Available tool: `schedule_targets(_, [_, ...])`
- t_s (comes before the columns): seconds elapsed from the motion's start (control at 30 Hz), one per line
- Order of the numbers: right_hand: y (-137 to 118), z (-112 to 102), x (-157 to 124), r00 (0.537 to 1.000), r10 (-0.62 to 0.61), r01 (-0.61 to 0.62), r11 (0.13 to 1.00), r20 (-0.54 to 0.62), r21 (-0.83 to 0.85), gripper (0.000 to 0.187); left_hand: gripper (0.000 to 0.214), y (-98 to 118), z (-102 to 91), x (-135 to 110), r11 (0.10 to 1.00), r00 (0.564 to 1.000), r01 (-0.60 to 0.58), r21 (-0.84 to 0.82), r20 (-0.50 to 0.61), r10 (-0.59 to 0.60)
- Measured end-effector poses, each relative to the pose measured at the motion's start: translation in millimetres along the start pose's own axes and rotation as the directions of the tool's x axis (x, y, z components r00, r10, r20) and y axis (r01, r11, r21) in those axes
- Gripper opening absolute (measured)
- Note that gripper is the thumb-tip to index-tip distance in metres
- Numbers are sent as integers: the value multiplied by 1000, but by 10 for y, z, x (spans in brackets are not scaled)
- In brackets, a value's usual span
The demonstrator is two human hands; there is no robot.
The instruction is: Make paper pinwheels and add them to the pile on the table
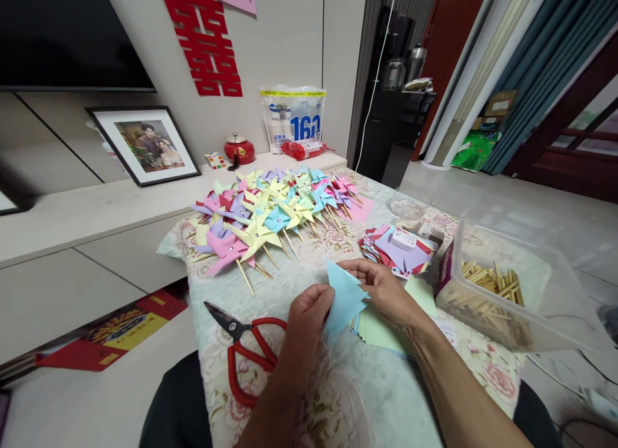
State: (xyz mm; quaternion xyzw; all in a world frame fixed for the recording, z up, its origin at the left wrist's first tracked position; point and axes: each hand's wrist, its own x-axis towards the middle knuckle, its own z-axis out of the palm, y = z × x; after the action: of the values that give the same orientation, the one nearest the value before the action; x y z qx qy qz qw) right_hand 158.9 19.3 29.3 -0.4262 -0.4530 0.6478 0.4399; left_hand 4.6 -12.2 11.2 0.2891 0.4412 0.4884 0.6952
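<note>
A light blue sheet of paper (345, 300), folded into a triangle with points along its right edge, is held up between both hands over the table. My left hand (311, 309) pinches its left side with thumb and fingers. On the upper right side, my right hand (379, 287) has its fingers closed at the paper's edge. Below my right hand lies a stack of pale green and blue paper sheets (379, 332). Red-handled scissors (248, 348) rest beside my left forearm, blades apart and pointing away to the left.
Many paper pinwheels (275, 210) on sticks are heaped at the table's far side. A pile of coloured paper (410, 258) bears a small white box (403, 239). To the right stands a clear plastic bin (483, 313) with wooden sticks (495, 284). The tablecloth (347, 396) is floral.
</note>
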Motion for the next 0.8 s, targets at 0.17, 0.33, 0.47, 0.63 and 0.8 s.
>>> schedule_targets(0.17, [9,0,8,994,-73,73,997,-79,-4,38,41,44,37,-11,994,996,-77,-74,37,80])
schedule_targets(0.33, [2,15,47,966,-131,144,989,-222,43,34,73,-44,45,14,977,980,-192,96,70,186])
schedule_targets(0.47, [-4,41,44,957,-154,172,984,-245,54,31,70,-93,61,13,961,978,-208,179,54,202])
schedule_targets(0.63, [3,79,18,970,-147,157,987,-193,39,34,47,-80,52,44,965,970,-242,105,-7,244])
schedule_targets(0.8, [13,73,12,983,-107,119,990,-146,74,35,46,-78,40,67,966,966,-256,29,-29,257])
